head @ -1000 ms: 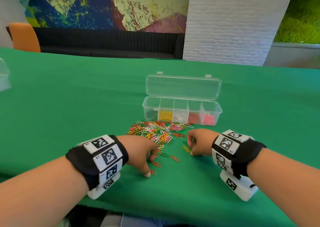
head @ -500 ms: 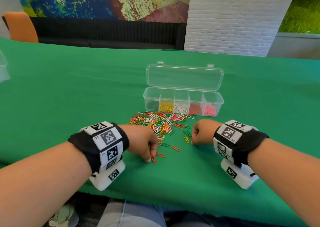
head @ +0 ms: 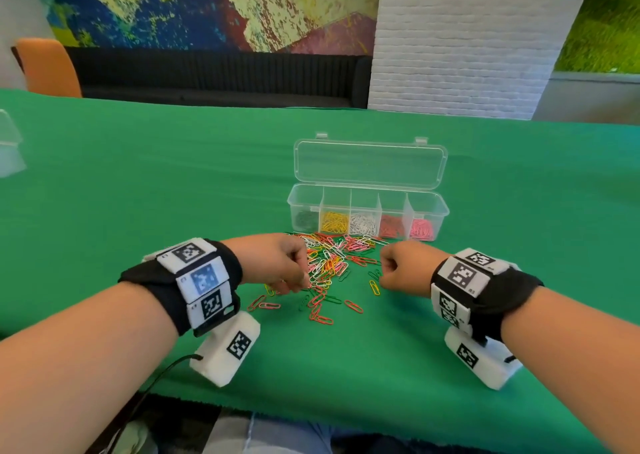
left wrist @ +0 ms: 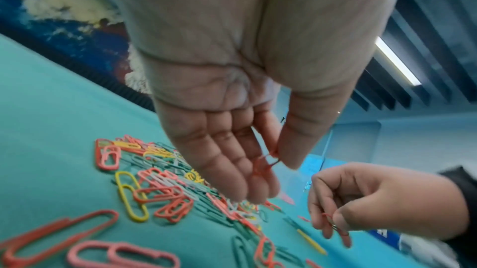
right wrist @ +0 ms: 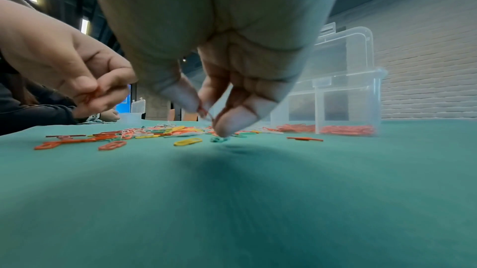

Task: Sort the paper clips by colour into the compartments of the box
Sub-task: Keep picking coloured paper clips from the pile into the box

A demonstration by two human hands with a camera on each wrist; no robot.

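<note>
Paper clips (head: 329, 263) lie in a loose many-coloured heap on the green cloth (head: 138, 194), just in front of the clear plastic box (head: 367, 211); a few strays, red, pink, yellow and green, sit nearer the person. The box stands with its lid (head: 369, 163) tipped back, and its five compartments hold sorted clips: dark green at the left end, then yellow, white, red, and pink at the right end.

Over the near left edge of the heap the left hand (head: 277, 263) hovers, fingers curled, with red clips (left wrist: 268, 160) pinched between thumb and forefinger; the other fingers hang loosely over the pile. At the near right edge the right hand (head: 403, 268) is closed into a loose fist, thumb and forefinger nipping a red clip (left wrist: 335, 225); its lowest fingertip (right wrist: 224, 131) reaches down to the cloth beside a green clip (right wrist: 219, 139), and a yellow clip (head: 374, 286) lies just to its left. Both wrists carry black bands with white marker blocks; a second clear box (head: 8, 145) shows at the far left edge of the table.
</note>
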